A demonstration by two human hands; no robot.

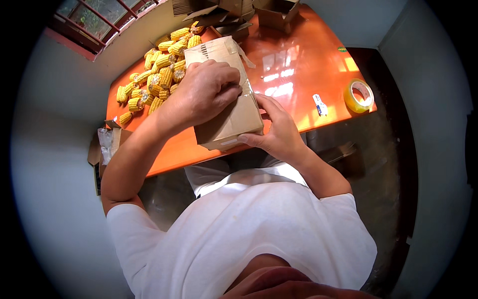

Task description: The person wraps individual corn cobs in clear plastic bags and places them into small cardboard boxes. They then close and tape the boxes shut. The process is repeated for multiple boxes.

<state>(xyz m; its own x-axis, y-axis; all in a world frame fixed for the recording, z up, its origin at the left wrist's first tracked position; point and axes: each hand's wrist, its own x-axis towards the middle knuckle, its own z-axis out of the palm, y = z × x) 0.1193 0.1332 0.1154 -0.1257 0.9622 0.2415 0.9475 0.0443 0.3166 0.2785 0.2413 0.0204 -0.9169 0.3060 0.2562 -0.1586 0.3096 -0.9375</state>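
Observation:
A long brown cardboard box (221, 122) lies at the front edge of the orange table (169, 157). My left hand (209, 89) rests on the box top, fingers curled tightly near a strip of shiny tape; what they pinch, if anything, is hidden. My right hand (276, 129) grips the box's right side, thumb at the near lower corner. A torn flap (244, 57) hangs from the far end. Beside the box on the left is a pile of yellow corn cob pieces (164, 74).
A small white-and-blue tool (319, 104) and a yellow tape roll (358, 95) lie on the right. Open cardboard boxes (274, 15) sit at the back, and another with plastic (107, 144) stands at left. A barred window (97, 20) is top left; walls flank the table.

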